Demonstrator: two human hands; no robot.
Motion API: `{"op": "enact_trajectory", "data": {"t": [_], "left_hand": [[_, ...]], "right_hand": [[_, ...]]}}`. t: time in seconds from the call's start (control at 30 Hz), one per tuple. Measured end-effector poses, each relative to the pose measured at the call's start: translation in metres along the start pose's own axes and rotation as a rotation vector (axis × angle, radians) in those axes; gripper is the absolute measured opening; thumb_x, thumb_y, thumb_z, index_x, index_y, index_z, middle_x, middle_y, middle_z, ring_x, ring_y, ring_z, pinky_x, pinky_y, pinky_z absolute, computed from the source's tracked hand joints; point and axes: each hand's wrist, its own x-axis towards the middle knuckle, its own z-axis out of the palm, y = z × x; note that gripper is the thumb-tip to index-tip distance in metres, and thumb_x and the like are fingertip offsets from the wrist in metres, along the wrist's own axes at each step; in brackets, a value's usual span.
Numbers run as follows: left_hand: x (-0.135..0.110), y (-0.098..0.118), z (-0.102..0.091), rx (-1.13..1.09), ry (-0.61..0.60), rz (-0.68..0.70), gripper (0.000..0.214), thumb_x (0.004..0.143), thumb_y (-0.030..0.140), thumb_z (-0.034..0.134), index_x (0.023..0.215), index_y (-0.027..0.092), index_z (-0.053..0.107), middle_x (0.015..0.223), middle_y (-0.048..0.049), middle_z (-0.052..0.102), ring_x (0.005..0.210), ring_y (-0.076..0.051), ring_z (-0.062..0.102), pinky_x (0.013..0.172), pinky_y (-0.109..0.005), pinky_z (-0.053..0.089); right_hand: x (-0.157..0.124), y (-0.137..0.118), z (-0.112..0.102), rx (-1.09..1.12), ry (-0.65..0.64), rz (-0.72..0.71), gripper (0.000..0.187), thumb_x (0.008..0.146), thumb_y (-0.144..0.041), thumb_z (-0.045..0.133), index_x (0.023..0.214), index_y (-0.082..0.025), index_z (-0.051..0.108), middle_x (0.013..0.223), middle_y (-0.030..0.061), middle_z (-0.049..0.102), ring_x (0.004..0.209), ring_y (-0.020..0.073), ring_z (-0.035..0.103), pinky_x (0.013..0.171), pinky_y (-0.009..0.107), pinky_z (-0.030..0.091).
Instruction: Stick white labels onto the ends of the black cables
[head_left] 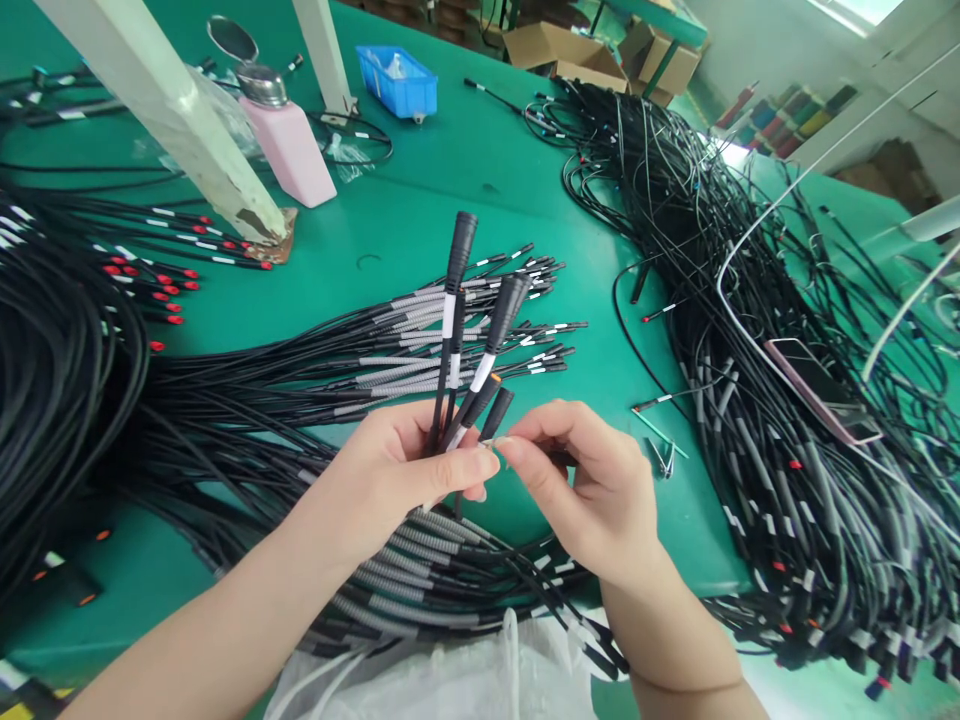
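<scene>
My left hand [420,465] is closed around several black cables [454,335] with thick ribbed ends and white labels, their ends pointing up. One short end among them has an orange tip. Beside it, my right hand [585,480] pinches with thumb and forefinger close to the left thumb, at the base of the cable ends. Whatever lies in that pinch is too small to make out. Behind and below both hands spread bundles of black cables with grey corrugated sleeves [420,310] on the green table [420,215].
A big heap of black cables [750,330] covers the right side, with a phone [823,390] on it. Nail clippers [663,460] lie near the heap. Toward the back stand a pink bottle [289,150], a blue bin [397,85] and a white post [180,120]. Coiled cables [60,370] fill the left.
</scene>
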Motion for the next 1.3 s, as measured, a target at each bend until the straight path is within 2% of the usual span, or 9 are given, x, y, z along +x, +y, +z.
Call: {"op": "enact_trajectory", "data": {"t": [0.1, 0.17, 0.4, 0.5, 0.93, 1.1, 1.3], "left_hand": [[-0.0001, -0.0006, 0.0001, -0.006, 0.000, -0.004, 0.018, 0.065, 0.023, 0.083, 0.063, 0.021, 0.066, 0.051, 0.0041, 0.063, 0.044, -0.009, 0.045, 0.043, -0.021, 0.029], [-0.0003, -0.0007, 0.0002, -0.012, -0.010, 0.003, 0.016, 0.066, 0.021, 0.082, 0.063, 0.021, 0.066, 0.052, 0.0048, 0.063, 0.044, -0.008, 0.046, 0.043, -0.020, 0.030], [-0.0017, 0.0011, 0.0006, -0.036, -0.007, -0.015, 0.017, 0.064, 0.020, 0.082, 0.061, 0.020, 0.066, 0.050, 0.0042, 0.063, 0.043, -0.008, 0.041, 0.042, -0.020, 0.026], [-0.0007, 0.0003, 0.0001, -0.042, -0.023, -0.004, 0.015, 0.066, 0.017, 0.082, 0.063, 0.021, 0.067, 0.051, 0.0049, 0.064, 0.045, -0.008, 0.046, 0.042, -0.019, 0.029], [0.0007, -0.0042, -0.0025, -0.089, -0.070, 0.008, 0.015, 0.072, 0.018, 0.082, 0.066, 0.020, 0.069, 0.053, 0.0065, 0.066, 0.047, -0.005, 0.051, 0.042, -0.013, 0.033], [-0.0009, -0.0053, -0.0034, -0.126, -0.077, -0.005, 0.017, 0.066, 0.008, 0.082, 0.066, 0.020, 0.070, 0.052, 0.0065, 0.068, 0.045, -0.005, 0.049, 0.042, -0.012, 0.033], [0.0012, -0.0058, -0.0033, -0.124, -0.072, 0.003, 0.018, 0.063, 0.004, 0.080, 0.065, 0.020, 0.070, 0.052, 0.0063, 0.068, 0.045, -0.005, 0.050, 0.042, -0.012, 0.033]], "right_hand": [[-0.0004, 0.0011, -0.0003, -0.090, 0.109, -0.032, 0.009, 0.093, -0.019, 0.066, 0.087, -0.023, 0.060, 0.071, -0.0030, 0.067, 0.053, 0.0096, 0.052, 0.046, 0.024, 0.042], [-0.0003, 0.0016, -0.0001, -0.140, 0.134, -0.055, 0.010, 0.093, -0.018, 0.066, 0.087, -0.023, 0.059, 0.071, -0.0037, 0.066, 0.052, 0.0093, 0.050, 0.045, 0.025, 0.040], [-0.0002, 0.0013, 0.0010, -0.153, 0.088, -0.079, 0.011, 0.093, -0.016, 0.065, 0.087, -0.023, 0.058, 0.072, -0.0035, 0.066, 0.053, 0.0088, 0.050, 0.047, 0.024, 0.041], [-0.0009, 0.0013, 0.0003, -0.105, 0.033, -0.069, 0.010, 0.092, -0.016, 0.066, 0.088, -0.022, 0.059, 0.074, -0.0036, 0.067, 0.053, 0.0080, 0.049, 0.046, 0.023, 0.039], [0.0003, 0.0014, -0.0009, -0.021, -0.020, -0.047, 0.010, 0.092, -0.015, 0.068, 0.087, -0.020, 0.060, 0.071, -0.0060, 0.062, 0.054, 0.0050, 0.048, 0.047, 0.019, 0.039], [0.0014, 0.0066, -0.0010, 0.010, 0.178, -0.025, 0.010, 0.093, -0.016, 0.068, 0.090, -0.022, 0.060, 0.073, -0.0071, 0.062, 0.056, 0.0051, 0.051, 0.050, 0.018, 0.043], [0.0039, 0.0076, -0.0008, -0.018, 0.169, -0.023, 0.011, 0.092, -0.015, 0.068, 0.087, -0.021, 0.060, 0.073, -0.0064, 0.062, 0.056, 0.0050, 0.050, 0.049, 0.018, 0.041]]}}
